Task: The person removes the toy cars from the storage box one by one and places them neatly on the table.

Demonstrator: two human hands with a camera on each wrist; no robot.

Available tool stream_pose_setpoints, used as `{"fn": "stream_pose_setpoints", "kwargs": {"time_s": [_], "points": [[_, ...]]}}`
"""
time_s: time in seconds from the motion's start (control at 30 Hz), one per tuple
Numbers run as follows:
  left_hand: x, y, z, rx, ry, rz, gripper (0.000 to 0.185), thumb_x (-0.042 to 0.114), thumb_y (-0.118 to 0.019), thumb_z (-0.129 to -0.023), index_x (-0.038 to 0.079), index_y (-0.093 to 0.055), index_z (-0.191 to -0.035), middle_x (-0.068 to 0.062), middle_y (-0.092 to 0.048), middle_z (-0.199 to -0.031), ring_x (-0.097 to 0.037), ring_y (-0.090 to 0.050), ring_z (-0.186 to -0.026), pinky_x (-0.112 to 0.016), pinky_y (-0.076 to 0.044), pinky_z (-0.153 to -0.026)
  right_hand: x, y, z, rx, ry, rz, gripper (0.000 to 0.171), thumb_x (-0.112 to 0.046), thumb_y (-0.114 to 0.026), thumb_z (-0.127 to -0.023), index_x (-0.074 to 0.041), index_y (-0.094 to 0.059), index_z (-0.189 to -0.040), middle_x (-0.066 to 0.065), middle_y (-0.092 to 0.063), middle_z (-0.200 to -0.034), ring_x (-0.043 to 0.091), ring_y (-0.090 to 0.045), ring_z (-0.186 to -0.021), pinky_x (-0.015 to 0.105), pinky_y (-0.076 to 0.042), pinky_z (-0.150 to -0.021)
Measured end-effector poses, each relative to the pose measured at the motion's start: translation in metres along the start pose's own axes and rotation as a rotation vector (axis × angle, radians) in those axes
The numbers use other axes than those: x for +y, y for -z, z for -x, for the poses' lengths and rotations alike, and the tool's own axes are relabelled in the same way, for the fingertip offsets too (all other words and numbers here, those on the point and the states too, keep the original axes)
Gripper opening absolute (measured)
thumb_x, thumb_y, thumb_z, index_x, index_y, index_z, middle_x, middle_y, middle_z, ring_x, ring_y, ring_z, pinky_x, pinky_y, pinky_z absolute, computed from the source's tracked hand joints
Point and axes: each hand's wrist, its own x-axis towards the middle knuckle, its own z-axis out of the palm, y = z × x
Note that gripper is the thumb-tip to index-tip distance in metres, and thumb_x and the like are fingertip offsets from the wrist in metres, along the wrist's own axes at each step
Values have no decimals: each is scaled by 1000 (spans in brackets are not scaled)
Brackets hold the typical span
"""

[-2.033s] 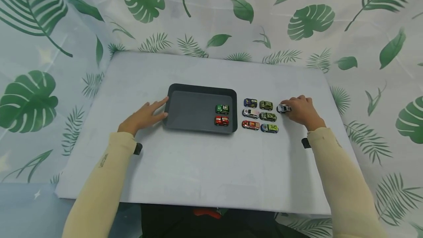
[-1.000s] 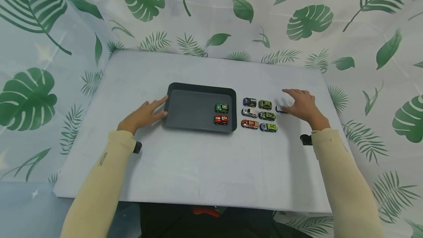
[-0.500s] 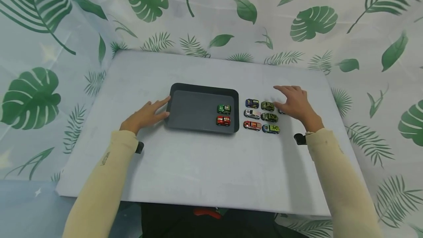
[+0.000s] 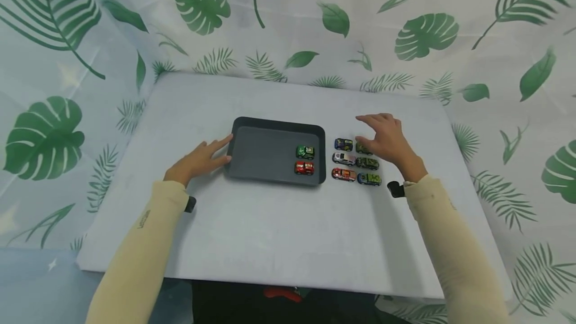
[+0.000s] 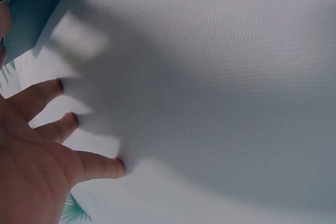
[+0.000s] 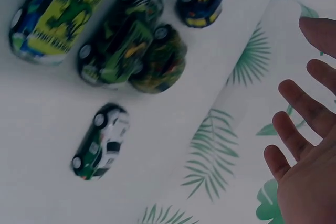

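My left hand (image 4: pixel 195 163) touches the left rim of a dark grey tray (image 4: pixel 263 156) with its fingers stretched out. In that tray, towards its right end, sit a green toy car (image 4: pixel 305 152) and a red toy car (image 4: pixel 304 168). My right hand (image 4: pixel 388 138) hovers with spread fingers at the back of a small group of toy cars, holding nothing. It partly covers a camouflage-green toy car (image 4: pixel 363 149). A white and green toy car (image 6: pixel 102 142) stands apart from the group in the right wrist view; in the head view my right hand hides it.
The group right of the tray also has a blue car (image 4: pixel 343 144), a white car (image 4: pixel 344 159), an orange-red car (image 4: pixel 344 174), a dark green car (image 4: pixel 367 163) and a yellow-green car (image 4: pixel 369 179). A leaf-patterned cloth (image 4: pixel 279 4) hangs behind the white table (image 4: pixel 270 234).
My right hand has let go of the silvery-white car at the far right and moved left, over the back of the group. My left hand has stayed at the tray's rim.
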Motion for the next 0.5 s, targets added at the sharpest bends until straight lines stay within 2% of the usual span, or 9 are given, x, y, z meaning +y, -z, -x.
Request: {"fn": "stream_pose_setpoints", "kwargs": {"time_s": [0.5], "points": [[1,-3,0,1,-12,-4,73,47,-52,-114,33,-14,-174,-24,-8,-176,-52,6,-160,-84,-4,-116,-40,-20,-20,-26,83,-20,50,-20,-81,-98,-4,-67,-143,22,-65,-143,48,-45,-138,69,-29,-114]]}}
